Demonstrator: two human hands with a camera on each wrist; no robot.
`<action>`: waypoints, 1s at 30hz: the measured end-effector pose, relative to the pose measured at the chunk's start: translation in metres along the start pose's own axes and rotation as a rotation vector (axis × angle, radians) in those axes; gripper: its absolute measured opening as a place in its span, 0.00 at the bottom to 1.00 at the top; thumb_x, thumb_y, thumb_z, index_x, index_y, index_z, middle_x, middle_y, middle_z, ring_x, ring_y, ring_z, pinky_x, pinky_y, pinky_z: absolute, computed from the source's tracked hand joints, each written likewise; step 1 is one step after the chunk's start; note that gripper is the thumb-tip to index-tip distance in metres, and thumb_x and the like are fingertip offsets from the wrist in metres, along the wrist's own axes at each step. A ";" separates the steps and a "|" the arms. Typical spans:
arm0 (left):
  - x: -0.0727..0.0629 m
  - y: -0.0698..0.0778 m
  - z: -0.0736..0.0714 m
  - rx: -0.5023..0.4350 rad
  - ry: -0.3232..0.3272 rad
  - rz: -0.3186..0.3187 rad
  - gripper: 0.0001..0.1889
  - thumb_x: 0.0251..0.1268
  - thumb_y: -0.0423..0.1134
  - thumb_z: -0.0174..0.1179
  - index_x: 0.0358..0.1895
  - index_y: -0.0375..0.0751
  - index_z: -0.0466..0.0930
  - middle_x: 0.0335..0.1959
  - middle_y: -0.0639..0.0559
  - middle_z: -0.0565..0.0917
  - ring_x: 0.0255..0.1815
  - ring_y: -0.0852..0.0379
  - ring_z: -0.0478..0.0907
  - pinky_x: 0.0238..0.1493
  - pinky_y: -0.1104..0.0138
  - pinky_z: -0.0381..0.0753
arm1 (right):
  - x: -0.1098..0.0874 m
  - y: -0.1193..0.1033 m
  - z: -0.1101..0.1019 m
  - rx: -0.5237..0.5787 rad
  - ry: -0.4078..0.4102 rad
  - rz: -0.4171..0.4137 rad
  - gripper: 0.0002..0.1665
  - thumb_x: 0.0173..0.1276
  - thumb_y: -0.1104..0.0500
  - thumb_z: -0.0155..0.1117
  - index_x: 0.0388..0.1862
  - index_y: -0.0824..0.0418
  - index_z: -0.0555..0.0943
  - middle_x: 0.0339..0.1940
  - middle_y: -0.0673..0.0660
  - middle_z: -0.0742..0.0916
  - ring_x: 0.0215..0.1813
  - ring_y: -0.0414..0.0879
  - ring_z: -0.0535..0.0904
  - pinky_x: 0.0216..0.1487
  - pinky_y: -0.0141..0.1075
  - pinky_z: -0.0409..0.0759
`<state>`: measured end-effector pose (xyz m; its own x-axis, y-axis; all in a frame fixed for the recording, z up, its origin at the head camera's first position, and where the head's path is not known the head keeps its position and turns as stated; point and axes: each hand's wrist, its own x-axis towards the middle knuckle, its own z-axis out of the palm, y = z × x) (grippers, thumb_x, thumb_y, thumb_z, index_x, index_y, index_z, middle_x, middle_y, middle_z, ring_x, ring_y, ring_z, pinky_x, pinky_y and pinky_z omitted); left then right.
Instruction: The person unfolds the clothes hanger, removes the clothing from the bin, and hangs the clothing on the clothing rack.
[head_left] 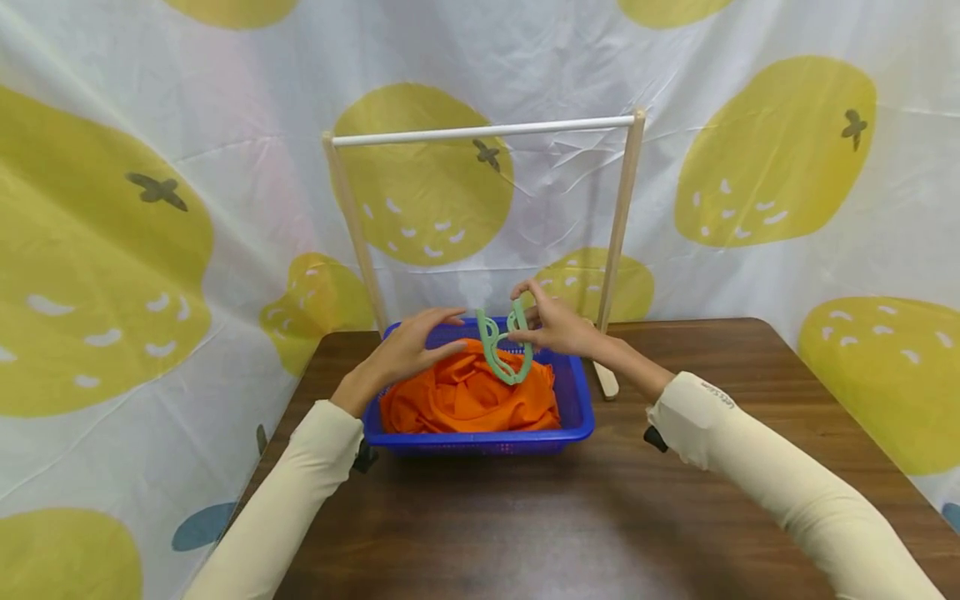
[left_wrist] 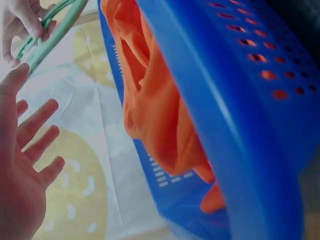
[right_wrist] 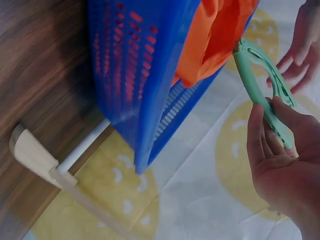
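Note:
My right hand (head_left: 561,325) pinches one arm of a green folding clothes hanger (head_left: 492,357) between thumb and fingers. The hanger is bent into a U, its curved bottom over the basket. To the left of it is my left hand (head_left: 411,346), holding nothing, with fingers spread in the left wrist view and a fingertip close to the hanger's end. Below both hands sits a blue plastic basket (head_left: 472,438) with perforated sides. Crumpled orange cloth (head_left: 465,404) fills much of it.
Behind the basket stands a rack with wooden posts (head_left: 621,221) and a white crossbar (head_left: 480,132). Its wooden foot (head_left: 606,381) lies right of the basket on the brown wooden table (head_left: 720,467). A white curtain (head_left: 262,192) with yellow fruit prints hangs around the table.

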<state>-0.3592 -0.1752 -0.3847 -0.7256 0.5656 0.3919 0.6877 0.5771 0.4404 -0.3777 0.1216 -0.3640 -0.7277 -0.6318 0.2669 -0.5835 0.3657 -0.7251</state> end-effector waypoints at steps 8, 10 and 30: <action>0.008 0.006 0.006 -0.023 0.012 -0.008 0.29 0.73 0.48 0.67 0.73 0.44 0.74 0.54 0.47 0.86 0.61 0.49 0.81 0.68 0.50 0.74 | 0.006 -0.009 0.015 -0.056 -0.014 -0.096 0.31 0.71 0.67 0.70 0.62 0.62 0.60 0.19 0.62 0.84 0.17 0.47 0.78 0.23 0.34 0.74; 0.008 0.006 0.007 -0.017 0.028 0.008 0.29 0.73 0.46 0.67 0.73 0.43 0.75 0.53 0.48 0.86 0.58 0.50 0.82 0.66 0.50 0.76 | 0.007 -0.011 0.016 -0.074 -0.015 -0.106 0.31 0.72 0.67 0.70 0.62 0.62 0.59 0.17 0.60 0.83 0.16 0.49 0.77 0.22 0.33 0.72; -0.002 -0.004 -0.005 -0.089 0.201 0.103 0.15 0.69 0.38 0.71 0.55 0.42 0.84 0.47 0.49 0.89 0.51 0.50 0.85 0.61 0.50 0.81 | 0.004 -0.008 0.012 0.074 0.125 -0.077 0.31 0.69 0.71 0.71 0.59 0.62 0.60 0.21 0.66 0.83 0.25 0.59 0.84 0.24 0.35 0.78</action>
<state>-0.3605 -0.1817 -0.3832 -0.6475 0.4854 0.5875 0.7603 0.4631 0.4555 -0.3719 0.1078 -0.3647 -0.7235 -0.5644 0.3975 -0.6148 0.2648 -0.7429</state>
